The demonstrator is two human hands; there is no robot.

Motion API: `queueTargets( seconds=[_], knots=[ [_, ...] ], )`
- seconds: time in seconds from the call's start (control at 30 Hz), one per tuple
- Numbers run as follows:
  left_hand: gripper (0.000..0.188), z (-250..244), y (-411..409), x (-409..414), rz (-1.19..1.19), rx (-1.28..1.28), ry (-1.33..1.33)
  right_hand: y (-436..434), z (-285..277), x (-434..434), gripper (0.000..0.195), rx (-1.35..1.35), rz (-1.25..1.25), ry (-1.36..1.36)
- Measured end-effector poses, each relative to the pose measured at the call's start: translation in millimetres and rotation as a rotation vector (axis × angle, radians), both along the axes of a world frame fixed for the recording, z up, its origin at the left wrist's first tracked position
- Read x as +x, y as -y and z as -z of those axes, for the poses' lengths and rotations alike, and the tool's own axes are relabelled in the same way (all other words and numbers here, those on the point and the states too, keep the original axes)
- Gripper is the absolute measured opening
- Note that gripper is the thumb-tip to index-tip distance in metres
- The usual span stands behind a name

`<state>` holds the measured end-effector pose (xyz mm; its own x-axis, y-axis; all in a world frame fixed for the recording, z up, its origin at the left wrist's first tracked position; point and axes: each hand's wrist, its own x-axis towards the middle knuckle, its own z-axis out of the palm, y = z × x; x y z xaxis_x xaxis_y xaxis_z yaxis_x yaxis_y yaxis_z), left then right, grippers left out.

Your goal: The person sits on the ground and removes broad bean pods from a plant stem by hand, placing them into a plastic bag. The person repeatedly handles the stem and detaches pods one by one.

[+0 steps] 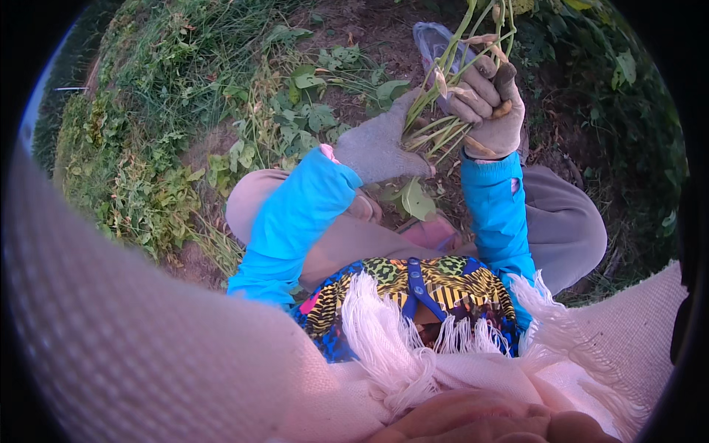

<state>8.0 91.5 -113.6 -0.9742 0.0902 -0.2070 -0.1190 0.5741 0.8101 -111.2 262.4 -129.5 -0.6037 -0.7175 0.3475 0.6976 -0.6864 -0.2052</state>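
Observation:
Both my hands wear knitted work gloves and hold one bundle of green plant stems [437, 102] before me. My left hand [376, 141] wraps its thumb and fingers around the lower stems, its fingertips partly hidden by them. Higher up on the right, my right hand [484, 102] has its fingers curled over the same bundle. Its glove is soiled with earth at the fingertips. Dry tan bean pods [440, 83] hang among the stems near these fingers, and one pod [479, 147] lies against the right wrist. The upper stems run out of the top of the view.
A clear plastic bag [435, 41] lies on the soil behind the stems. Leafy weeds and grass [310, 111] cover the left side; dark green plants [620, 77] stand at right. A loose leaf [416, 200] and a pink object [435, 232] lie between my bent legs.

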Motion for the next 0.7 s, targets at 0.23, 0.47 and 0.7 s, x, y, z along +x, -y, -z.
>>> queueTargets(
  seconds=[0.23,0.47,0.7],
  knots=[
    [0.04,10.1,19.0,0.5,-0.245,0.116,-0.206,9.1,-24.3,18.5,0.054,0.451,0.327,-0.163],
    [0.025,-86.4,129.6,66.2,-0.753,0.174,-0.993,-25.0,29.4,-18.6,0.038,0.773,0.209,-0.13],
    [0.042,-157.2,252.3,244.1,-1.435,-1.16,-0.271,-21.6,50.2,-22.3,0.037,0.808,0.167,-0.143]
  ],
)
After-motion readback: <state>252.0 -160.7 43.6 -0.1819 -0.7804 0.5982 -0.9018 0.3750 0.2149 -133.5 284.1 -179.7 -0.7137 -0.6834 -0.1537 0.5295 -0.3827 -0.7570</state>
